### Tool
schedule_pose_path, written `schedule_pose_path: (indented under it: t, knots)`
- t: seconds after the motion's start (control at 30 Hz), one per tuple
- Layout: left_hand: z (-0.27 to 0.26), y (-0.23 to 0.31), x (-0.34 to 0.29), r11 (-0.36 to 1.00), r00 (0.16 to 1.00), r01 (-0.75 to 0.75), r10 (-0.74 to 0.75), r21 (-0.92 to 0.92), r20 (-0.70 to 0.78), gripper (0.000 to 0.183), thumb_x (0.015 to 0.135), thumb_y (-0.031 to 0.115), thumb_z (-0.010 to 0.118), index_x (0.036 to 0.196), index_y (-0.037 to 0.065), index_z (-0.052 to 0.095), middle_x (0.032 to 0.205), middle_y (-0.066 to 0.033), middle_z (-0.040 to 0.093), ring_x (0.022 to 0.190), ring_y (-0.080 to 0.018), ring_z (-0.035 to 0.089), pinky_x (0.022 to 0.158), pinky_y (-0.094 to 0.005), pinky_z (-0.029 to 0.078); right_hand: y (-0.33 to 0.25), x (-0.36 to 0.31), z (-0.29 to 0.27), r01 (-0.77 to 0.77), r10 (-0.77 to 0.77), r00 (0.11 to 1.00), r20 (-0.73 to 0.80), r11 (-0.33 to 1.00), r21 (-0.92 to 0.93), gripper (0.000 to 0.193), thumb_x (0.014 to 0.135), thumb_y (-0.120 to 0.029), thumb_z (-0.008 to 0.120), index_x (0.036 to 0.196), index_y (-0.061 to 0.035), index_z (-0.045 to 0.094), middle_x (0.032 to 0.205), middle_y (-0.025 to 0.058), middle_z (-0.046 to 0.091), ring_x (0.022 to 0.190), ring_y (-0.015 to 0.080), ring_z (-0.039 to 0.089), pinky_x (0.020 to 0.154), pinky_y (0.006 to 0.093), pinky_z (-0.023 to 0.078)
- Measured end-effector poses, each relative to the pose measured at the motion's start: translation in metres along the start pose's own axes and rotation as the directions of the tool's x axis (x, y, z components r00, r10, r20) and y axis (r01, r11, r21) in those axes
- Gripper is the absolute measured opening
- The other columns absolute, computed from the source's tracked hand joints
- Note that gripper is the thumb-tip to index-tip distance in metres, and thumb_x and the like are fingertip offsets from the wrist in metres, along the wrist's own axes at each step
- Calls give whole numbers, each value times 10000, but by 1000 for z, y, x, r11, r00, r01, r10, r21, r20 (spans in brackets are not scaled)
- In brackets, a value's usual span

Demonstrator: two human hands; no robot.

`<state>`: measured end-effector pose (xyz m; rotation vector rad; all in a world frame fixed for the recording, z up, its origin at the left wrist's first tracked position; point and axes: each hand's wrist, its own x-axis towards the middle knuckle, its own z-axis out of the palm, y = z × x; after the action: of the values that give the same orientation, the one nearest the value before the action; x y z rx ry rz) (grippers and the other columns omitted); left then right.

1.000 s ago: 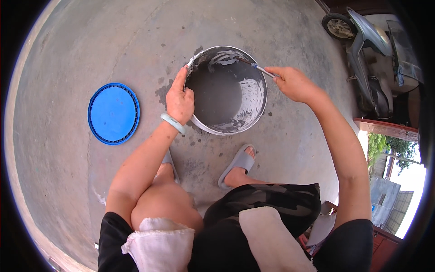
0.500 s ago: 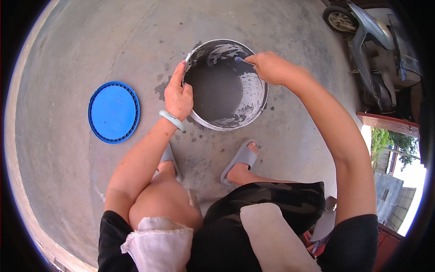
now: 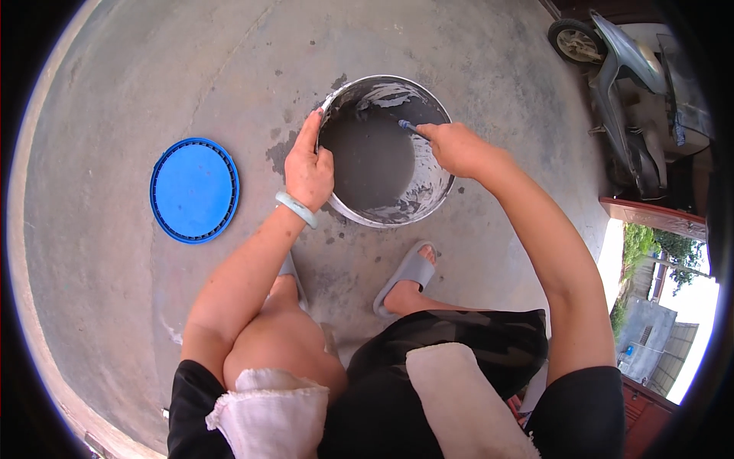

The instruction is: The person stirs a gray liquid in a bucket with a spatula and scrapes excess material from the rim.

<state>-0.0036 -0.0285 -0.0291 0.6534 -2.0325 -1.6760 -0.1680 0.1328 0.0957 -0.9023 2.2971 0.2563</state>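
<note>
A large bucket [image 3: 428, 210] stands on the concrete floor in front of me. It holds dark grey liquid [image 3: 371, 164], and pale grey residue streaks its inner wall. My left hand [image 3: 310, 168], with a pale bangle at the wrist, grips the bucket's left rim. My right hand [image 3: 462, 149] is over the right rim, closed around a slim tool [image 3: 410, 126] with a blue-and-grey shaft. The tool slants into the bucket toward the far inner wall; I cannot make out its working end. To the left of the bucket lies a round blue lid [image 3: 195, 191], flat on the floor.
My feet, in grey slippers [image 3: 413, 275], are just on the near side of the bucket. A scooter [image 3: 623, 99] is parked at the far right. Wet dark spots [image 3: 281, 153] mark the floor beside the bucket. A doorway opens outdoors at the right edge.
In the view, the bucket and both hands appear slightly lower and further right. My right hand has shifted nearer along the right rim, with the tool still in it.
</note>
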Motion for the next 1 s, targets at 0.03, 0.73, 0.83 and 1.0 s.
schedule_pose_path:
  t: [0.03, 0.73, 0.83, 1.0]
  knots:
    - [1, 1, 0, 1000, 1000, -15, 15, -16, 3, 555, 804, -40, 416, 1355, 19, 437, 1399, -188, 449, 1302, -299, 433, 1073, -315, 340, 11, -15, 2, -5, 5, 1000, -1, 1000, -9, 452, 857, -18, 447, 1299, -72, 521, 1133, 216, 618, 1055, 354, 595, 891, 411, 486]
    - [-2, 3, -2, 999, 999, 41, -41, 12, 28, 547, 811, -13, 441, 1357, 19, 433, 1409, -183, 433, 1280, -314, 448, 1056, -332, 368, 12, -43, -40, -61, 60, 996, -62, 998, -24, 440, 900, -25, 411, 1317, -107, 521, 1050, 257, 623, 966, 394, 608, 856, 438, 477]
    - [0, 5, 3, 1000, 1000, 12, -12, -5, 29, 549, 811, -17, 437, 1358, 25, 435, 1408, -182, 435, 1285, -312, 443, 1060, -332, 364, 11, -38, -29, -81, 79, 996, -39, 996, -41, 486, 878, 8, 398, 1341, -107, 494, 1124, 235, 612, 1028, 375, 596, 877, 444, 480]
    - [2, 7, 2, 996, 996, 79, -77, -44, 42, 550, 808, -18, 429, 1356, 28, 437, 1408, -180, 435, 1289, -314, 435, 1067, -336, 358, 14, -30, -22, -57, 55, 993, -104, 998, -17, 441, 886, -13, 432, 1314, -78, 515, 1056, 274, 617, 983, 423, 591, 855, 450, 477]
